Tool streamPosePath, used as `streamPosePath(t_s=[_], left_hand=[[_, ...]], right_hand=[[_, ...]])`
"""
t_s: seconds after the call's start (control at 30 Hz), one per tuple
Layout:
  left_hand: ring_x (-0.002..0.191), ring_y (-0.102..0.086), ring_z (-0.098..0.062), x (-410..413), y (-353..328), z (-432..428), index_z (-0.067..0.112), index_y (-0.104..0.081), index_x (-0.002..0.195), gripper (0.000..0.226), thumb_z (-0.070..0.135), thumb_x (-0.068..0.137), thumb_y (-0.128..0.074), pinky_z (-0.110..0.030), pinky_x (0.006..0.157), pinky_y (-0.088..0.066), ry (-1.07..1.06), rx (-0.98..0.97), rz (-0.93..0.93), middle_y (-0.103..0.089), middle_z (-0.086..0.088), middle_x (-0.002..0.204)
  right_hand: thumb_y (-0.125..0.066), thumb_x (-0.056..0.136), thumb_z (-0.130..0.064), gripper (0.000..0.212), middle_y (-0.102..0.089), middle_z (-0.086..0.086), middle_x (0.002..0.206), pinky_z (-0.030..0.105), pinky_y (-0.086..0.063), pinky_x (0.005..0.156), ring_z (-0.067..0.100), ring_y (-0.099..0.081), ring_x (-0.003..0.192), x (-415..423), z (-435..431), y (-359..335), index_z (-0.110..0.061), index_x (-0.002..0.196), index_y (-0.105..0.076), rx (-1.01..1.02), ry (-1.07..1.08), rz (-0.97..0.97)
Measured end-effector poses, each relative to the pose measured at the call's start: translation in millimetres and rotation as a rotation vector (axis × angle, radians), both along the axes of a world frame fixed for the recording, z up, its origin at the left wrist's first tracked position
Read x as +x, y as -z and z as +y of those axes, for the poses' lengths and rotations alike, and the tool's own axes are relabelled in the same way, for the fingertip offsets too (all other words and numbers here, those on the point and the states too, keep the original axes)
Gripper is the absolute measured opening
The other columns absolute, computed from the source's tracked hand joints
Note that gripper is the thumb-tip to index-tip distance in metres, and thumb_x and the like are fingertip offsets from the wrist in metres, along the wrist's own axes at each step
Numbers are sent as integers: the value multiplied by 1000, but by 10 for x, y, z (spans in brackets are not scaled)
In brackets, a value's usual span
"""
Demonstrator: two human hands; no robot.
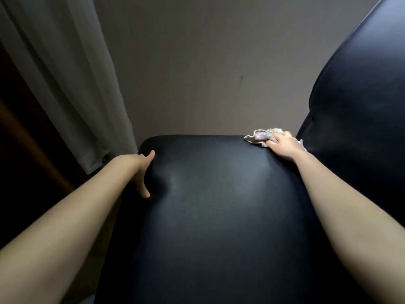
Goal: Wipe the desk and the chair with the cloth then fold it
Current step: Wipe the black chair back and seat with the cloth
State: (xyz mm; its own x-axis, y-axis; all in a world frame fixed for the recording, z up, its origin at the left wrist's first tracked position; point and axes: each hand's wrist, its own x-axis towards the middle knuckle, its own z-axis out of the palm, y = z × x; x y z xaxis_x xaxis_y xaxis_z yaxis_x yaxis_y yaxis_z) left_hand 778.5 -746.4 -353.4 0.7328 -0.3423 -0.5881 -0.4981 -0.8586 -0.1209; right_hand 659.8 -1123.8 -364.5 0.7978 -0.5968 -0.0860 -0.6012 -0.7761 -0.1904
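Note:
A black padded chair seat (219,205) fills the middle of the view, with its backrest (361,88) rising at the right. My right hand (285,145) holds a crumpled pale patterned cloth (260,135) against the seat's far right corner, beside the backrest. My left hand (142,170) grips the seat's left edge near the far left corner, thumb on top and pressing a dent into the padding, the other fingers hidden over the side.
A pale curtain (72,80) hangs at the left, reaching down beside the chair. A plain beige floor (208,62) lies beyond the seat. A dark wooden surface (19,139) shows at the far left.

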Motion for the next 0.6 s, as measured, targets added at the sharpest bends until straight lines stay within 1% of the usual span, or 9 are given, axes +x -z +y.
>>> streamPosePath(t_s=[0.1, 0.17, 0.2, 0.27, 0.37, 0.47, 0.5, 0.57, 0.6], left_hand=[[145, -10, -26, 42, 16, -36, 18, 26, 145, 132, 39, 69, -80, -41, 116, -19, 2, -1, -1, 5, -7, 159], [145, -12, -28, 110, 42, -74, 20, 30, 143, 140, 44, 64, -83, -46, 115, -22, -4, 28, -10, 3, -7, 159], [144, -15, -29, 136, 57, -98, 21, 31, 142, 145, 48, 59, -84, -48, 114, -24, 3, 54, -23, 0, -7, 159], [143, -19, -29, 187, 75, -137, 23, 32, 141, 150, 54, 53, -85, -48, 113, -25, 28, 84, -43, -6, -6, 159], [144, -15, -29, 230, 70, -157, 24, 31, 142, 149, 52, 53, -85, -49, 114, -24, 44, 58, -35, -2, -5, 159], [144, -13, -29, 179, 2, -187, 26, 26, 144, 134, 37, 66, -82, -46, 112, -28, 12, -8, 15, 4, -4, 159], [145, -11, -29, 173, -14, -224, 26, 22, 146, 125, 32, 73, -78, -45, 113, -26, 4, -10, 38, 6, -5, 159], [145, -6, -29, 208, -21, -274, 28, 10, 150, 98, 26, 87, -65, -49, 115, -14, -27, 29, 108, 7, -7, 159], [145, -7, -29, 221, -33, -297, 30, 9, 150, 92, 25, 90, -61, -51, 114, -11, -53, 52, 139, 4, -8, 159]], right_hand=[[-35, 94, -48, 49, -28, 9, 150, 45, -14, 112, 31, -30, 137, -41, -27, -12, -40, 142, -34, 15, 52, -11], [-34, 93, -49, 49, -27, 7, 150, 47, -10, 113, 30, -28, 138, -67, -5, -12, -42, 142, -33, 8, 65, -18], [-34, 93, -48, 48, -28, 7, 150, 47, -9, 113, 30, -27, 138, -106, 18, -6, -40, 141, -35, 5, 71, -24], [-36, 95, -43, 45, -30, 10, 147, 43, -10, 112, 30, -27, 137, -218, 78, 3, -33, 138, -42, 18, 83, -50], [-39, 96, -37, 40, -33, 12, 144, 38, -11, 110, 30, -27, 135, -515, 224, 43, -26, 133, -49, 24, 113, -96], [-43, 95, -37, 40, -33, 11, 144, 35, -13, 109, 30, -28, 135, -935, 489, 104, -27, 133, -49, 23, 161, -137], [-44, 94, -36, 42, -34, 11, 143, 36, -14, 109, 30, -29, 135, -1135, 600, 123, -29, 135, -47, 18, 185, -149], [-47, 93, -35, 45, -36, 11, 141, 39, -20, 110, 30, -31, 133, -1548, 860, 160, -33, 138, -44, -3, 213, -154], [-48, 93, -35, 46, -36, 10, 142, 40, -22, 111, 30, -31, 133, -1737, 980, 177, -34, 138, -43, -14, 217, -149]])
